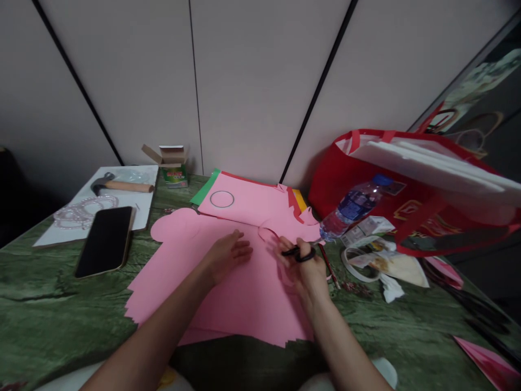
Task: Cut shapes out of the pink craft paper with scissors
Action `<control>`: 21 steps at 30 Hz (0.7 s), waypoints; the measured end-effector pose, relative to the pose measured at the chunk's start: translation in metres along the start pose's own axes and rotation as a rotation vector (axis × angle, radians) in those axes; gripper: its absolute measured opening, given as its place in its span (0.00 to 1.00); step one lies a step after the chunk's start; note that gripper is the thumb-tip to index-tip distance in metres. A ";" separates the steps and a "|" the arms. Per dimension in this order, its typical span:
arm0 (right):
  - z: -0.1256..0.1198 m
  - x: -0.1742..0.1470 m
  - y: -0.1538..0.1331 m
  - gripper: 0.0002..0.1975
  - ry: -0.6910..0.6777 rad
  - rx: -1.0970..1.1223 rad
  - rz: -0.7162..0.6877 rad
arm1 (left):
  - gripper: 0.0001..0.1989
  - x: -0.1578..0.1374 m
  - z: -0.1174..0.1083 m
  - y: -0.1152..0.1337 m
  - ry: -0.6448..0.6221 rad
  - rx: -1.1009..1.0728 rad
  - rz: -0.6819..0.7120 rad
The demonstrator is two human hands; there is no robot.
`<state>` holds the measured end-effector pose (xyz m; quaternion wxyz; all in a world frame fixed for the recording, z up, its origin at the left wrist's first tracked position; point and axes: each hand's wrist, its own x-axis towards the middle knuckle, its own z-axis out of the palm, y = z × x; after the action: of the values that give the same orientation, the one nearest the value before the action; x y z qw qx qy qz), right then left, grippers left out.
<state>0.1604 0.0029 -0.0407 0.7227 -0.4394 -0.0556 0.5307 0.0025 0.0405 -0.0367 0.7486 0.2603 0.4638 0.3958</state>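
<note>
My left hand (232, 255) lies over the large pink paper sheets (244, 298), its fingers stretched out and holding nothing. In my right hand (307, 271) is a pair of scissors (307, 255) with black handles; the fingers partly hide it and its blades are hard to make out. A thin curled strip of pink paper (268, 234) runs beside the right fingers. Behind the stack, another pink sheet (256, 198) bears a dark ring (222, 199), with green, red and yellow sheets showing at its edges. Rounded pink cut pieces (173, 225) lie at the stack's upper left.
A phone (105, 241), a hammer (126, 186) on a white sheet (142, 214), and an opened green box (175, 172) are at left. A water bottle (354, 209) leans by a red bag (325, 174) at right, near a tape roll (358, 274) and a pencil (330, 269).
</note>
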 end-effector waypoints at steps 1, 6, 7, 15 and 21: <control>-0.001 0.001 -0.001 0.05 0.020 0.023 -0.016 | 0.19 -0.001 0.000 0.000 0.002 0.003 -0.002; -0.005 0.006 0.000 0.05 0.055 0.093 0.031 | 0.17 -0.004 0.002 -0.001 -0.004 0.031 -0.012; -0.006 0.007 0.001 0.05 0.055 0.104 0.047 | 0.17 -0.004 0.003 -0.001 -0.010 0.037 -0.014; -0.011 0.016 -0.010 0.05 0.125 0.175 0.013 | 0.17 -0.006 0.004 -0.005 -0.066 0.059 -0.025; -0.017 0.018 -0.012 0.08 0.134 0.169 0.064 | 0.12 -0.010 0.008 -0.010 -0.154 0.065 -0.041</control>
<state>0.1858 0.0072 -0.0495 0.7418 -0.4129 0.0520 0.5258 0.0106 0.0262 -0.0359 0.7810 0.3047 0.4228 0.3441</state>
